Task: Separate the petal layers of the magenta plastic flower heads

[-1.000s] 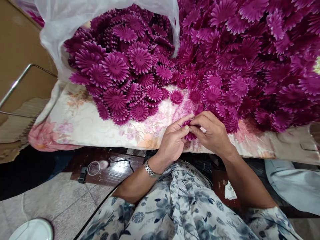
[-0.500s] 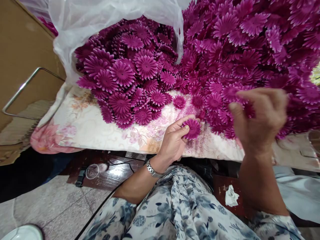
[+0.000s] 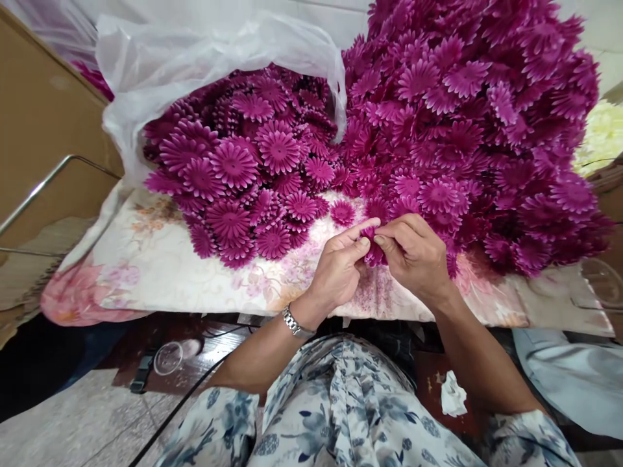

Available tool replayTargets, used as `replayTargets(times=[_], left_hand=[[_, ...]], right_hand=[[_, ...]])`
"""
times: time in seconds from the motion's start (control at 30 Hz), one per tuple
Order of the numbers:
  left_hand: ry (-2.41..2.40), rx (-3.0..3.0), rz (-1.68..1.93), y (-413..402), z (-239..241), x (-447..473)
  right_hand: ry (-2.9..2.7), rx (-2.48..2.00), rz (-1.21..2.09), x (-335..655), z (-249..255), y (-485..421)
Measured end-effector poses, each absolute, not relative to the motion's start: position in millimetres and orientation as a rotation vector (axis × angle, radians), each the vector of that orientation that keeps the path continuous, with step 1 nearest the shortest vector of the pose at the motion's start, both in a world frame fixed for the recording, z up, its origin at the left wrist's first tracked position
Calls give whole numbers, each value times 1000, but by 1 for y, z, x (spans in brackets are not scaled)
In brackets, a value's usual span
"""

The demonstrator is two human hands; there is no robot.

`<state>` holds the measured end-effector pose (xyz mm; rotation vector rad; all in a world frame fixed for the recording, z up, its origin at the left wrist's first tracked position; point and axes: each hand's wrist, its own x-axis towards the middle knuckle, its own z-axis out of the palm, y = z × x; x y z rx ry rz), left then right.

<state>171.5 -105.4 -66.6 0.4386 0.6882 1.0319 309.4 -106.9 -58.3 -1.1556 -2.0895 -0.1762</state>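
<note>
A purple artificial flower is between my two hands, over the front of the floral-patterned cloth. My left hand, with a metal watch on its wrist, pinches it from the left. Thumb and fingers of my right hand are pinched together at its right side; the fingers cover much of the flower. Just beyond, a single flower lies on the cloth near a large loose heap of the same flowers. More flowers spill from a white plastic bag on the left.
A cardboard box and a bent metal rod stand at the left. Below the table edge are a clear round lid, a black cable and crumpled white tissue. Pale yellow flowers show at far right.
My right hand has come left and down from over the right heap to the flower in my left hand. The left hand still holds its flower. The view has tilted slightly.
</note>
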Motion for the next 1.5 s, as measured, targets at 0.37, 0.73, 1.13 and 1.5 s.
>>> replayTargets(times=[0.37, 0.73, 1.13, 1.5], left_hand=[[642, 528, 988, -81, -64, 179], [692, 590, 1033, -80, -68, 176], [672, 478, 920, -82, -65, 172], [683, 499, 922, -84, -73, 173]], right_hand=[[-2076, -1267, -326, 315, -57, -93], [-2017, -1310, -480, 317, -56, -87], [-1925, -1487, -628, 370, -33, -88], [-2151, -1219, -186, 321, -60, -86]])
